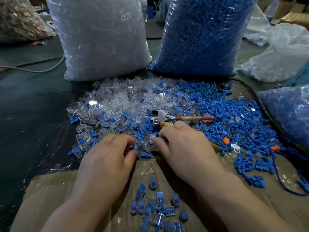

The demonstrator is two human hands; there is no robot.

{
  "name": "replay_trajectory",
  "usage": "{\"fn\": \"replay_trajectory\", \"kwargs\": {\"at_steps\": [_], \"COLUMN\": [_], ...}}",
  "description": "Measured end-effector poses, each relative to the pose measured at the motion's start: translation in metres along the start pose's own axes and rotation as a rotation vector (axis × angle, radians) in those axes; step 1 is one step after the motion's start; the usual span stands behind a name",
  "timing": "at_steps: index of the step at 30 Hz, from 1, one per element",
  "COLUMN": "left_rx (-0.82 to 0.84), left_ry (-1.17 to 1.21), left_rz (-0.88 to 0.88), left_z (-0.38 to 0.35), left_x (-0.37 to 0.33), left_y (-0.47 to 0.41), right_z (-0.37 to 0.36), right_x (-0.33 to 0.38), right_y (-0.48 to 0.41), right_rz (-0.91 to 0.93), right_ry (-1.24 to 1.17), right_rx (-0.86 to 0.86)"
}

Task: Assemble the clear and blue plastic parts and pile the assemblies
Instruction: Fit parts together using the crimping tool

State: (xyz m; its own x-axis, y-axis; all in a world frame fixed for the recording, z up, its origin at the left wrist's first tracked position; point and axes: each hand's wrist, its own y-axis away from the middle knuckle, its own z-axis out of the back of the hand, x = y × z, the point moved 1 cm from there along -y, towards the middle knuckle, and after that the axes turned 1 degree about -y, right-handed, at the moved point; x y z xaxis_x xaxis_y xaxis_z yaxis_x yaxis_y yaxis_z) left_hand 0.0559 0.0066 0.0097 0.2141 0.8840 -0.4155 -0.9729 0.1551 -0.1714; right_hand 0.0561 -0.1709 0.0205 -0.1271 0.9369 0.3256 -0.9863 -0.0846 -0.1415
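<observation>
Loose clear caps lie heaped at the left of the work area and loose blue plugs spread to the right. My left hand and my right hand meet at the near edge of the heap, backs up, fingers curled. Between their fingertips sits a clear cap with a bit of blue beside it. Which hand holds which piece is hidden by the fingers. A small pile of finished assemblies, blue inside clear, lies on the cardboard between my forearms.
A tall bag of clear parts and a tall bag of blue parts stand behind the heap. A red-handled metal tool lies among the parts. Another bag of blue parts lies at right. A cable crosses the floor at left.
</observation>
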Motion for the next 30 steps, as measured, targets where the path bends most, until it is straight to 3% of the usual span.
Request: {"fn": "replay_trajectory", "kwargs": {"at_steps": [5, 9, 13, 18, 24, 30], "left_rx": [-0.116, -0.197, -0.010, 0.057, 0.042, -0.012], "left_ry": [0.300, 0.499, 0.944, 1.093, 1.086, 0.965], "left_rz": [0.108, 0.172, 0.381, 0.370, 0.321, 0.244], "left_z": [-0.002, 0.001, -0.002, -0.010, -0.015, -0.012], "left_x": [0.002, -0.001, 0.001, 0.001, -0.001, -0.007], "left_y": [0.002, 0.003, 0.004, 0.003, 0.003, 0.007], "right_z": [0.004, 0.007, 0.009, 0.011, 0.009, 0.009], "right_x": [-0.003, -0.004, 0.000, 0.005, 0.013, 0.014], "right_y": [0.006, 0.010, 0.011, 0.017, 0.020, 0.020], "right_rz": [-0.084, -0.154, -0.140, -0.056, 0.141, 0.203], "right_ry": [-0.317, -0.668, -0.811, -0.844, -0.601, -0.482], "right_rx": [-0.089, -0.048, 0.007, 0.088, -0.077, -0.124]}}
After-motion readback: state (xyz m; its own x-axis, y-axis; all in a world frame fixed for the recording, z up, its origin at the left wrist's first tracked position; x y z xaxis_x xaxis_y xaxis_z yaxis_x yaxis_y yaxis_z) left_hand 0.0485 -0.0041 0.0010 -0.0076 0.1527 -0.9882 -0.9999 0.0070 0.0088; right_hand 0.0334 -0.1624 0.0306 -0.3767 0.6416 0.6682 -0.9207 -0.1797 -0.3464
